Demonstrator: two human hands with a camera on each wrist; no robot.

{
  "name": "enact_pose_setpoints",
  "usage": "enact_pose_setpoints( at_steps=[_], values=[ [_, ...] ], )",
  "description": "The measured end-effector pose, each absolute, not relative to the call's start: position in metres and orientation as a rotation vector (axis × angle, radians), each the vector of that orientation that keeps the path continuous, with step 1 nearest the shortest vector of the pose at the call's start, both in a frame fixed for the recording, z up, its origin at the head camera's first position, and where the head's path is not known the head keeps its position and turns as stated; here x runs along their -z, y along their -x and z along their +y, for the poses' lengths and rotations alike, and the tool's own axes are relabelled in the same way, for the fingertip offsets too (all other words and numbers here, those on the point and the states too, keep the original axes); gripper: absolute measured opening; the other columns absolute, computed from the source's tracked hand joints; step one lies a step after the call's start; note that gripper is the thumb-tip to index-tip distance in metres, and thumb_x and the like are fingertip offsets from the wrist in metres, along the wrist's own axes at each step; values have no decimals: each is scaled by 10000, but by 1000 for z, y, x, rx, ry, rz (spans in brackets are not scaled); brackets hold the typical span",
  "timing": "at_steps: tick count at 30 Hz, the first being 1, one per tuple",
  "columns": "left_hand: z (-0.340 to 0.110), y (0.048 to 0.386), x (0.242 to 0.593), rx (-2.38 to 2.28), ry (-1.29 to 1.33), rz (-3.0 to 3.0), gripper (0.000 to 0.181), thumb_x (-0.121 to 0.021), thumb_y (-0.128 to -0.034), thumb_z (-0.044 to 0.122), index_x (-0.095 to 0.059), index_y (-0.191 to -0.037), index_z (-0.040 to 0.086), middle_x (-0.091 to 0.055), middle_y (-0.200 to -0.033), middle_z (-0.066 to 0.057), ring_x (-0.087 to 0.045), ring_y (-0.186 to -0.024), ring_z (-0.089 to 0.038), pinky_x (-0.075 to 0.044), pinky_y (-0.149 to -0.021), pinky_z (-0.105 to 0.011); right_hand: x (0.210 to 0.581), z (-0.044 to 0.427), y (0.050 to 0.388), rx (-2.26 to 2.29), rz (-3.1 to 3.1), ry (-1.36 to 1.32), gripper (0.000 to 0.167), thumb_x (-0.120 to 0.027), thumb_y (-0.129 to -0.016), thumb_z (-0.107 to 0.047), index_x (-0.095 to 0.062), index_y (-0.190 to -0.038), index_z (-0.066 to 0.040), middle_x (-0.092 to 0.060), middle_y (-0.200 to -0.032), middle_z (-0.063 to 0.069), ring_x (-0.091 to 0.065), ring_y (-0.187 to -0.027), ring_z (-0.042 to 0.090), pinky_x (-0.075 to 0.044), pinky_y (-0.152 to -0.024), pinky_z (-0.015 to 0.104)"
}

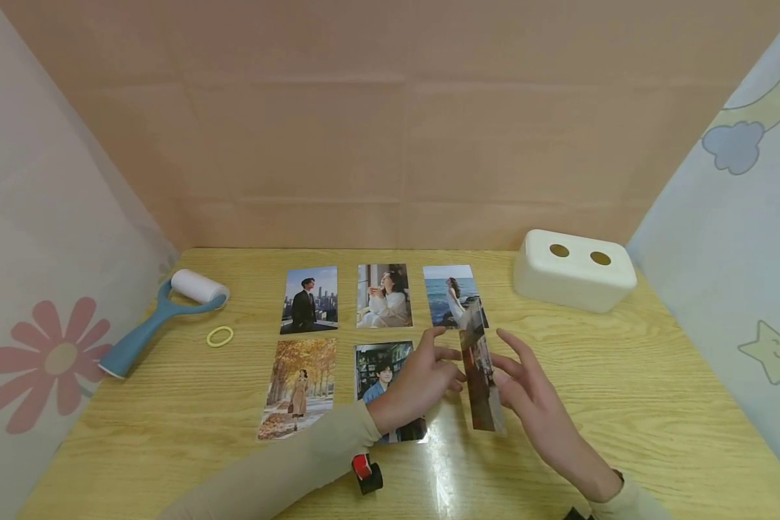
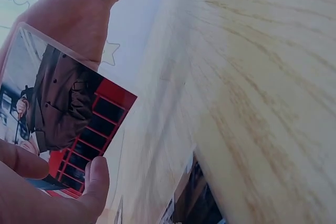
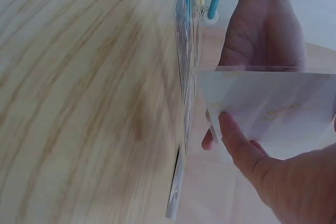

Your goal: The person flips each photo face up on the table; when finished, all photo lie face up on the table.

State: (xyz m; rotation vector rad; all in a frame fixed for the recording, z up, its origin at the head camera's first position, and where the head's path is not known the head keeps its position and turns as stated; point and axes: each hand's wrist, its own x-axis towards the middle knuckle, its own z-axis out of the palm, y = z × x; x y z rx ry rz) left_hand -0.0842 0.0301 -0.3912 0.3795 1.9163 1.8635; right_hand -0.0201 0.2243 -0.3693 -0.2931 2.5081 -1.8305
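Observation:
A photo print (image 1: 482,379) stands on edge between the two hands, above the table. Its face (image 2: 63,95), in the left wrist view, shows a dark coat and a red frame; its pale back (image 3: 278,108) shows faint lettering. From the right, my right hand (image 1: 542,408) pinches it, thumb (image 3: 233,132) across the back. My left hand (image 1: 422,383) holds it from the left with bent fingers; their exact contact is partly hidden. Under the left wrist lies a photo of a person in blue (image 1: 381,379), partly covered. Beyond the held print lies a seaside photo (image 1: 443,285).
More photos lie flat: a suited person (image 1: 310,300), a person by a window (image 1: 385,296) and an autumn scene (image 1: 299,390). A blue-handled lint roller (image 1: 144,336) and yellow ring (image 1: 220,336) are left. A white box with two holes (image 1: 572,278) stands back right.

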Motion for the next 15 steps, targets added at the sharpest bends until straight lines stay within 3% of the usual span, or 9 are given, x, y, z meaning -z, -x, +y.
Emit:
enact_pose_setpoints(
  at_steps=[5, 11, 15],
  values=[
    [29, 83, 391, -1860, -351, 1923, 661, -478, -980, 73, -198, -1578, 67, -584, -1330, -157, -686, -931, -304, -551, -834, -462, 372, 228, 21, 1847, 2584, 362, 574, -424, -1093, -111, -230, -1615, -247, -486, -1442, 243, -597, -1183, 110, -553, -815, 339],
    [26, 83, 391, -1846, -331, 1939, 644, -489, -1005, 101, -202, -1581, 82, -577, -1317, -136, -672, -927, -283, -544, -802, -477, 376, 231, 23, 1850, 2681, 421, 588, -450, -1076, -49, -284, -1607, -241, -496, -1409, 172, -613, -1162, 94, -555, -835, 290],
    [26, 84, 391, -1786, -343, 2017, 641, -496, -1018, 146, -204, -1582, 64, -589, -1316, -123, -656, -1038, -256, -534, -834, -445, 379, 231, 25, 1858, 2748, 520, 572, -460, -1048, 36, -361, -1577, -156, -482, -1393, 130, -583, -1208, 106, -516, -907, 225]
  ],
)
